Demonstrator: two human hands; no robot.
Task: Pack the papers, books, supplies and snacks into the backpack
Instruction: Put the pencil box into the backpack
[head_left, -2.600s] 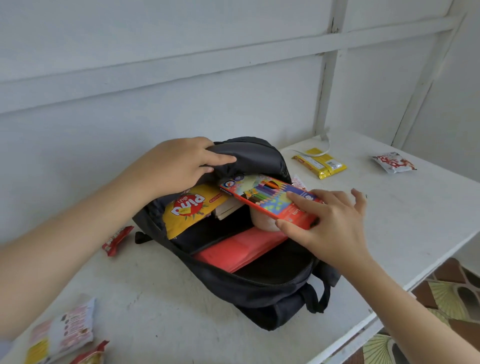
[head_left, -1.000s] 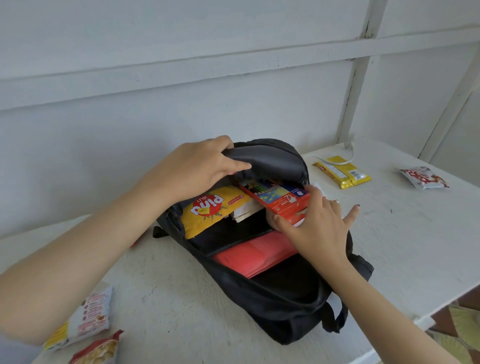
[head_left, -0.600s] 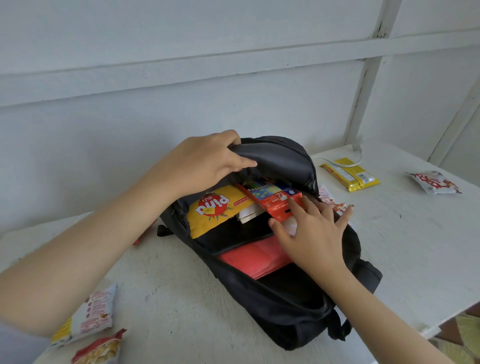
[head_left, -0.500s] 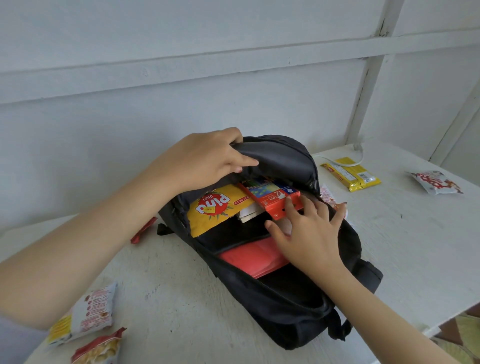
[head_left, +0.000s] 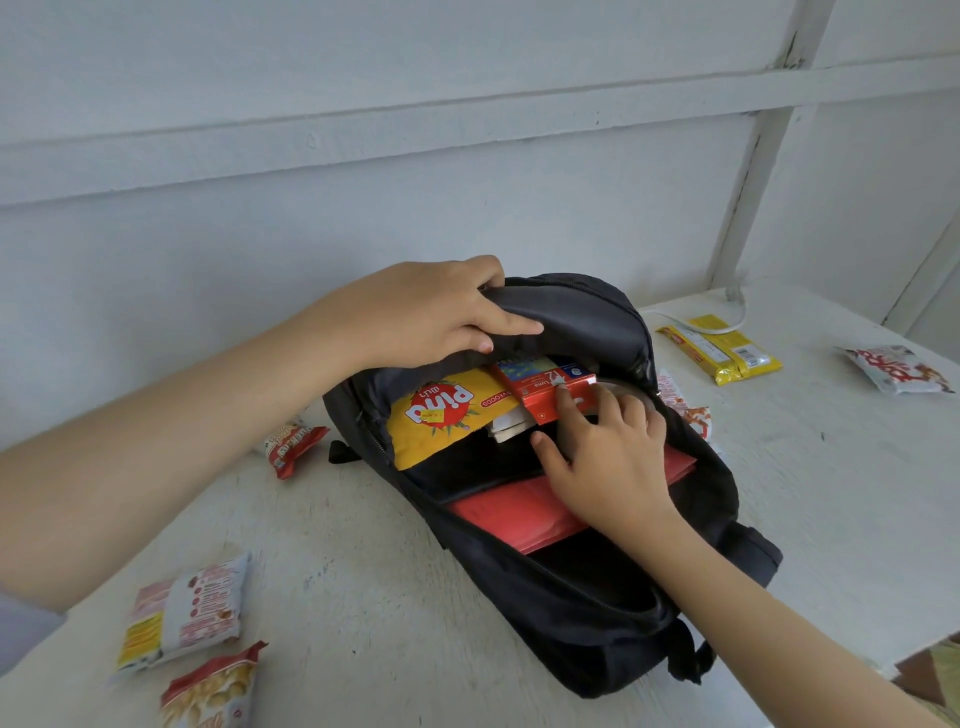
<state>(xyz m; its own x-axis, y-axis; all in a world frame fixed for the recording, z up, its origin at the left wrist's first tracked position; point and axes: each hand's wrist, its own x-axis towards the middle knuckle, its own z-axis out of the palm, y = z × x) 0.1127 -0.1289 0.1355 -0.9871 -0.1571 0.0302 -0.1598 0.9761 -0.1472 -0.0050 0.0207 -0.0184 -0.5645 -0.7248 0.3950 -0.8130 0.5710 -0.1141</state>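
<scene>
The yellow snack bag (head_left: 441, 415) lying just under the left hand (head_left: 431, 312) carries white letters reading "Pind" on a red burst, turned upside down to the wearer, with a red strip beside it ending in "FOODS". The red pencil box (head_left: 540, 387) under the right hand's fingertips (head_left: 563, 402) shows the word "Luna" next to a large figure that looks like 12; its smaller print is too fine to read. The left hand grips the raised top flap of the black backpack (head_left: 597, 597), fingers over the fabric and thumb tucked beneath. The right hand (head_left: 608, 457) is open, its fingers stretched forward and pressing on the box, the thumb spread apart. The backpack lies unzipped on the white table (head_left: 363, 597), and both hands are at its mouth. Below the right palm a red folder (head_left: 519, 514) sits in the nearer compartment, partly covered by the wrist. Pale book edges (head_left: 511, 428) peek out between the bag and the box, mostly hidden. A round pale object beyond the right fingers cannot be made out. Near the left elbow lie two snack packets (head_left: 182, 618), their print blurred; past the right hand lies a yellow packet (head_left: 722, 348).
</scene>
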